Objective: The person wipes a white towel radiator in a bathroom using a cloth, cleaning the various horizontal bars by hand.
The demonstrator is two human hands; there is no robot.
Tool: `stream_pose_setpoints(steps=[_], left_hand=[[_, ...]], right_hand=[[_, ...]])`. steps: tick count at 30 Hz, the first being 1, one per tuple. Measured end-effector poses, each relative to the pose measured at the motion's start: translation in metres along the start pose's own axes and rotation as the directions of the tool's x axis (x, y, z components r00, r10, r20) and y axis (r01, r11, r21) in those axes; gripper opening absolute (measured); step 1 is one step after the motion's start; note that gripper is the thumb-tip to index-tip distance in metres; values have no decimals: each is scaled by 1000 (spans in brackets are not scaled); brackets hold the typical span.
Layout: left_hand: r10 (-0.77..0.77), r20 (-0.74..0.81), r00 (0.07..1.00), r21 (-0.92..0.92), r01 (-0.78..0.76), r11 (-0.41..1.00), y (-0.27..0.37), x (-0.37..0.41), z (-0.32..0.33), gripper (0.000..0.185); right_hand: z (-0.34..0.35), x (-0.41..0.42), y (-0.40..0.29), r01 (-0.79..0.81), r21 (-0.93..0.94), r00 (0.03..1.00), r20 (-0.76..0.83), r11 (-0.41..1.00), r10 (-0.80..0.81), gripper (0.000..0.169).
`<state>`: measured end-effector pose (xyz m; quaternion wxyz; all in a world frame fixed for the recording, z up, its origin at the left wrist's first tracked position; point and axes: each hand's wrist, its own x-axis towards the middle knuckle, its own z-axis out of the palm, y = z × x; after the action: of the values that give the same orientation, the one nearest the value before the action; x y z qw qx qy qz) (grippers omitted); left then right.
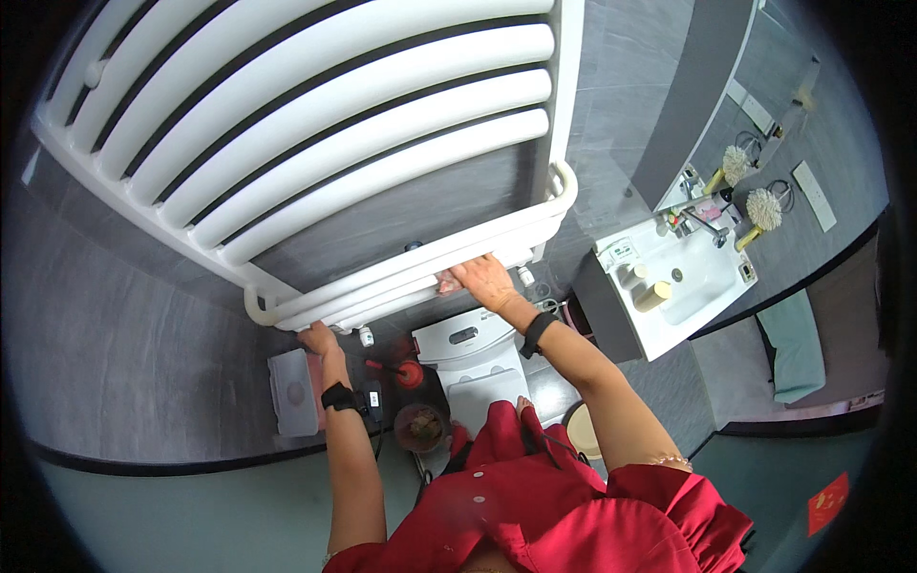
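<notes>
A white towel radiator (401,140) with curved horizontal tubes fills the upper left, fixed to a grey tiled wall. Several white rails (372,286) run along its lower front. My right hand (486,283) lies over these rails towards their right end, holding a crumpled pinkish cloth (449,283) against them. Only part of the cloth shows beside the fingers. At the rails' left end, my left hand (320,338) grips the lowest one from below; its fingertips are hidden.
Below the rails is a white toilet (483,383). A red plunger (408,374), a waste bin (420,428) and a lidded plastic box (294,392) stand left of it. On the right, a washbasin (706,279) carries a cream cup (653,296) beneath a mirror cabinet.
</notes>
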<state>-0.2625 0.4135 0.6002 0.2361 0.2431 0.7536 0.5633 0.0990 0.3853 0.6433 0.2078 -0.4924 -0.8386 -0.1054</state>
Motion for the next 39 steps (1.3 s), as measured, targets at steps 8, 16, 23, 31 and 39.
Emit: stream_pose_setpoints(steps=[8, 16, 23, 31, 39], left_hand=[[-6, 37, 999, -151, 12, 989, 13, -5, -5, 53], [87, -20, 996, -221, -89, 971, -27, 33, -3, 39], [-14, 30, 999, -318, 22, 948, -43, 56, -11, 33], [-30, 42, 999, -82, 33, 996, -2, -1, 2, 50], [45, -44, 998, -68, -48, 997, -11, 1, 0, 55]], right_hand=[[-21, -38, 71, -99, -17, 993, -67, 995, 97, 30], [-34, -59, 113, -188, 67, 961, -195, 980, 198, 39], [-33, -49, 94, -427, 327, 801, -295, 843, 520, 50], [-39, -124, 108, -625, 640, 489, -126, 447, 863, 29], [-112, -87, 88, -152, 985, 544, 154, -84, 825, 25]])
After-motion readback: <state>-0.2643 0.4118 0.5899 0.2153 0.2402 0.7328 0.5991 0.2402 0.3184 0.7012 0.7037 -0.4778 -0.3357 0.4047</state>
